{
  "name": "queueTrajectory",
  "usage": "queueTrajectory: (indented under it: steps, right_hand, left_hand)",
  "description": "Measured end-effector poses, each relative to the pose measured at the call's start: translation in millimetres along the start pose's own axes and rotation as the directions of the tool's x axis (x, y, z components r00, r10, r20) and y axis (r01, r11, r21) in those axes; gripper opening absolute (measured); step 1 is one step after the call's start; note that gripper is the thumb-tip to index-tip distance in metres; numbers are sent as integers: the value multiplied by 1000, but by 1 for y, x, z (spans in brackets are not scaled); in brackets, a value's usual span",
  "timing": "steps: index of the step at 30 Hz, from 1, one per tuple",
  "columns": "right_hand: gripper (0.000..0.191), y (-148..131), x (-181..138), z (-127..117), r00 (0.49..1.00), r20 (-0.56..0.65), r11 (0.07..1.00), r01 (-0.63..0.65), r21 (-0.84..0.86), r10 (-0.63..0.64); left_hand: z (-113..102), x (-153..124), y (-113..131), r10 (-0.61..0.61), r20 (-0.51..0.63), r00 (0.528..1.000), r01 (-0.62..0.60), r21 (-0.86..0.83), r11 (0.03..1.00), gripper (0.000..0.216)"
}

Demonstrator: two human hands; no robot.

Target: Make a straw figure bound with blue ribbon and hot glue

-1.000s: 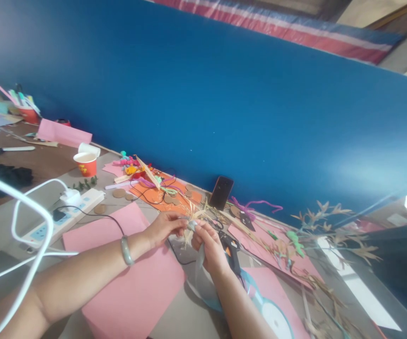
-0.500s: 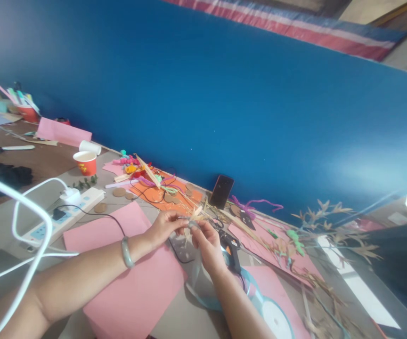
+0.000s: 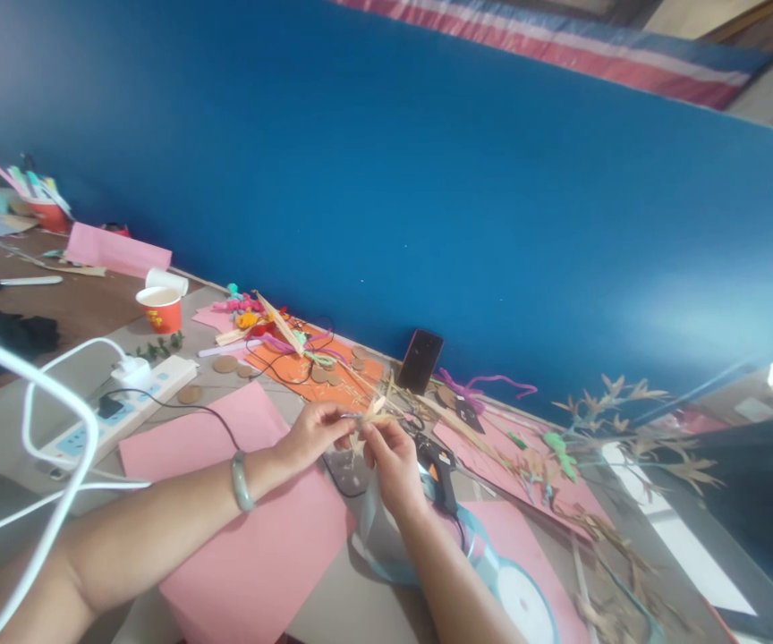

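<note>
My left hand (image 3: 312, 433) and my right hand (image 3: 392, 462) meet above the table, both pinched on a small bundle of dry straw-like strands (image 3: 374, 410). A pale blue ribbon (image 3: 371, 528) hangs down from the pinch point beside my right wrist. A grey-green bangle (image 3: 242, 480) sits on my left wrist. Beneath the hands lies a pink paper sheet (image 3: 252, 546), and a black glue gun (image 3: 441, 470) rests just right of my right hand.
A white power strip (image 3: 118, 413) with cables lies at the left, a red paper cup (image 3: 160, 309) behind it. Orange paper with pipe cleaners (image 3: 306, 358), a black phone (image 3: 419, 360) leaning on the blue wall, and dried branches (image 3: 634, 429) at the right.
The hands have shifted slightly up and closer together on the straw bundle. The ribbon hangs lower along my right wrist.
</note>
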State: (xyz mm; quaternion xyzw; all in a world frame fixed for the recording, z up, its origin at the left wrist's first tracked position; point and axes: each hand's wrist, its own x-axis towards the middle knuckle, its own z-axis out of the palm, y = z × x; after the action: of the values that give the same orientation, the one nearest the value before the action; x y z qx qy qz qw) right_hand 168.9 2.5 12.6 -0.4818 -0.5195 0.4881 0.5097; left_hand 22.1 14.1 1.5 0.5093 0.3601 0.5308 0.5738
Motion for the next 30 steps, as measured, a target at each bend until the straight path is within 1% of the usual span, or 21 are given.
queueTrajectory:
  steps: [12,18,23,30]
  right_hand:
    - [30,-3,-1,2,1000,-20,1000,-12,11,12]
    - [26,0,0,2,998,-51,999,24,34,-22]
    - [26,5,3,0,998,3,996,56,71,-57]
    - [27,8,5,-2,1000,20,994,10,108,-12]
  left_hand:
    - [-1,0,-6,0,-19,1000,1,43,999,27]
    - [-2,0,-7,-27,-6,1000,27,58,998,27]
    - [-1,0,-5,-47,6,999,46,23,999,26]
    - [-1,1,-2,-90,59,994,91,-12,996,26]
